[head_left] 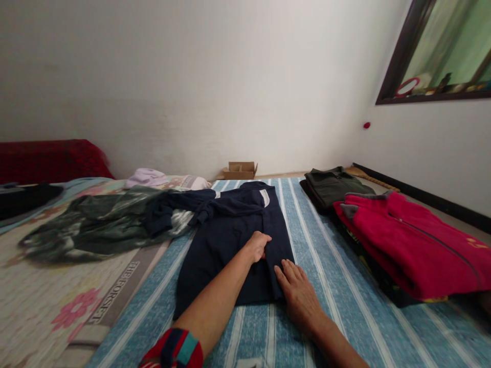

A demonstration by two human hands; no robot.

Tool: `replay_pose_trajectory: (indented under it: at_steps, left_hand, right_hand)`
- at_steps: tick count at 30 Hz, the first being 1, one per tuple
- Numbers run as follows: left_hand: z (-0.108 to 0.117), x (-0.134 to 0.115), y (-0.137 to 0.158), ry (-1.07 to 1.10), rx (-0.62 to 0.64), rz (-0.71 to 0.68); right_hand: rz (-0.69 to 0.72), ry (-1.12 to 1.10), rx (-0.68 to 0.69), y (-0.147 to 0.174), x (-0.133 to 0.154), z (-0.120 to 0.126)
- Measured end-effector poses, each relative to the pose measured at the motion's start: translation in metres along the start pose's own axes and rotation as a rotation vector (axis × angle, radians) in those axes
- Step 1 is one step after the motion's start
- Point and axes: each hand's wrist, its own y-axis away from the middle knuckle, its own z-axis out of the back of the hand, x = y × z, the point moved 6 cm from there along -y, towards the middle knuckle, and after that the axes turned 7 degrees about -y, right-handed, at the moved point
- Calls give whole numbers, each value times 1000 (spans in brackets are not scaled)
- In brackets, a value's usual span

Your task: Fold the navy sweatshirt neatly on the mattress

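Note:
A navy long-sleeved top (226, 240) lies on the blue striped sheet, its right side folded inward in a long strip. One sleeve with a white band is laid across its upper part and reaches out to the left. My left hand (258, 246) is closed at the inner edge of the folded strip, fingers curled around the fabric and partly hidden. Near the lower right corner, my right hand (297, 286) rests flat on the strip's outer edge, fingers extended.
A red fleece jacket (414, 245) tops a folded stack at right, with a dark green garment (337, 186) behind it. A rumpled green patterned garment (103, 225) lies left on a floral cover (34, 291). Beyond the bed's far edge stands an open cardboard box (241, 171).

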Motion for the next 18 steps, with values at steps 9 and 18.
replay_pose_trajectory:
  at_steps: [9, 18]
  left_hand:
    - [6, -12, -20, 0, -83, -132]
    - [22, -33, -41, -234, -336, -348]
  right_hand:
    - [-47, 68, 57, 0, 1, -5]
    - [-60, 33, 109, -2, 3, 0]
